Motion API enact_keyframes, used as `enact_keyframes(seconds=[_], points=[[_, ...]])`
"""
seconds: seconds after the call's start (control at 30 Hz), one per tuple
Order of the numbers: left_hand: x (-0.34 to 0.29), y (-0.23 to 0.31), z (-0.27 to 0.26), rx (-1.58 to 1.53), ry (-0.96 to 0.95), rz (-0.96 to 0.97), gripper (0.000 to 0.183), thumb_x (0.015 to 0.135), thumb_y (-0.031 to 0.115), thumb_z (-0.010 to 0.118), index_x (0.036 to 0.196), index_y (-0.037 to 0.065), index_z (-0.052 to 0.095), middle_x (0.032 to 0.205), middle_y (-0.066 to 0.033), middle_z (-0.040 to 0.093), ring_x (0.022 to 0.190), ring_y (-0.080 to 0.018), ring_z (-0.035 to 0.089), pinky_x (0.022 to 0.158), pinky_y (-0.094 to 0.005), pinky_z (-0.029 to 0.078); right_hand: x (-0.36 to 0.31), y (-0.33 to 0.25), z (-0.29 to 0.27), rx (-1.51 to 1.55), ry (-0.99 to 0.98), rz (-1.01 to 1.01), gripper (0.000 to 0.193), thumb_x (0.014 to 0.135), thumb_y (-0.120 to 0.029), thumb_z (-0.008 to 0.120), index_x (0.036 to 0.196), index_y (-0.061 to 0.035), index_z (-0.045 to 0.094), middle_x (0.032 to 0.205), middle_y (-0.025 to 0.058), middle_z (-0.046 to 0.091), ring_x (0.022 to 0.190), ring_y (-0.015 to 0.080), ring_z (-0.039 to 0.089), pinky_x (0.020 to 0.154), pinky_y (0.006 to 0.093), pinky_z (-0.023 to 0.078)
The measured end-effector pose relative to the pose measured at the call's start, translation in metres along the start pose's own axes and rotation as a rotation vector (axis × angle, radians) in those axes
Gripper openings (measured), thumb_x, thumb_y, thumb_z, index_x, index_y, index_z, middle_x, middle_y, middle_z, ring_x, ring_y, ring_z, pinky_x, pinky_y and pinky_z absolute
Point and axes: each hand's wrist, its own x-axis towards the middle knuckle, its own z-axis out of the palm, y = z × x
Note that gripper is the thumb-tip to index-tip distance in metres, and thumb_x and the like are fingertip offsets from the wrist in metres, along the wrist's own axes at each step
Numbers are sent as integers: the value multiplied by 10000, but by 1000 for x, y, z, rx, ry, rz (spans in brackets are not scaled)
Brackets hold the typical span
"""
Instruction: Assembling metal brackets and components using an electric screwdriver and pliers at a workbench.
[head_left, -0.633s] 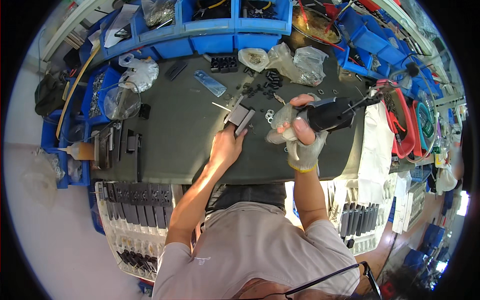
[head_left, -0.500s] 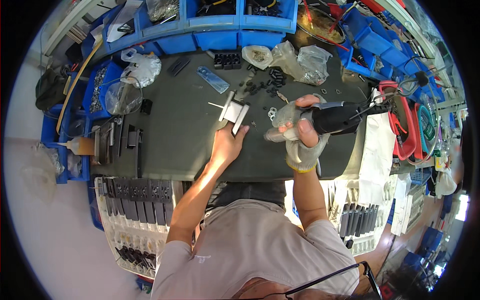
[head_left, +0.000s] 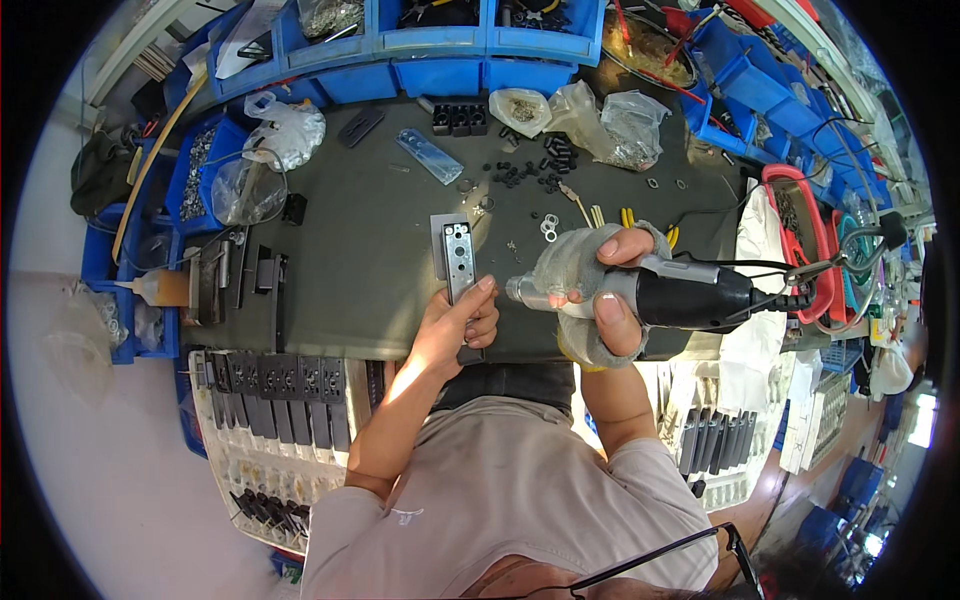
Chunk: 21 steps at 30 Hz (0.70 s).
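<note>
My left hand [head_left: 447,330] is closed round the lower end of a long dark metal part [head_left: 459,258]. A silvery plate with several holes faces up on it. Just to the right, my right hand [head_left: 605,300], in a grey fingerless glove, grips an electric screwdriver [head_left: 690,298] with a black body and a cord at its back end. The screwdriver lies nearly level, its nose toward the metal part but apart from it. White rings [head_left: 549,229] and a few tiny parts lie on the dark mat beyond my hands.
Small black pieces [head_left: 520,174], a clear blue-tinted packet [head_left: 428,156] and plastic bags [head_left: 632,130] lie farther back. Blue bins [head_left: 430,76] line the far edge. A red tray [head_left: 800,240] stands right; a glue bottle [head_left: 160,290] and metal fixture [head_left: 262,285] stand left.
The metal part has turned over in my left hand, so its holed plate now shows, and the hand has come nearer to me. The screwdriver has swung lower and slightly left.
</note>
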Motion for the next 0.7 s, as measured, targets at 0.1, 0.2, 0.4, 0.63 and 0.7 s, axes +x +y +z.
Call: enact_keyframes(seconds=[0.1, 0.2, 0.4, 0.63, 0.7], points=[[-1, -3, -1, 18, -3, 7, 297, 1036, 217, 583, 797, 125, 432, 654, 62, 334, 508, -36, 309, 435, -217, 256, 0, -3, 2, -21, -3, 0, 434, 826, -218, 729, 1122, -39, 466, 772, 102, 553, 702, 198, 567, 656, 356, 493], [-2, -4, 0, 41, -6, 22, 315, 1036, 222, 585, 787, 133, 414, 653, 62, 332, 508, -36, 309, 436, -218, 257, 0, -5, 5, -19, 4, -2, 432, 821, -223, 731, 1118, -47, 472, 769, 101, 552, 696, 201, 560, 654, 364, 485], [-5, 0, 3, 54, -15, 41, 247, 1047, 268, 556, 1000, 26, 534, 666, 52, 332, 516, -45, 315, 452, -225, 276, 1, -9, 11, -4, 42, -5, 409, 816, -215, 728, 1106, -54, 488, 760, 94, 546, 681, 205, 561, 649, 371, 487], [-9, -2, -4, -75, -98, 11, 332, 1034, 192, 474, 1288, -17, 519, 713, 26, 362, 546, -64, 343, 479, -237, 314, 4, -19, 30, 98, 86, 36, 416, 818, -218, 732, 1120, -62, 492, 755, 84, 543, 696, 217, 584, 643, 377, 499], [-12, -3, -1, -91, -84, 9, 223, 1036, 197, 472, 1143, 4, 508, 718, 20, 367, 542, -62, 345, 468, -228, 308, 3, -13, 22, 60, 55, 34, 413, 821, -215, 729, 1122, -63, 490, 754, 83, 542, 692, 215, 582, 643, 379, 502]])
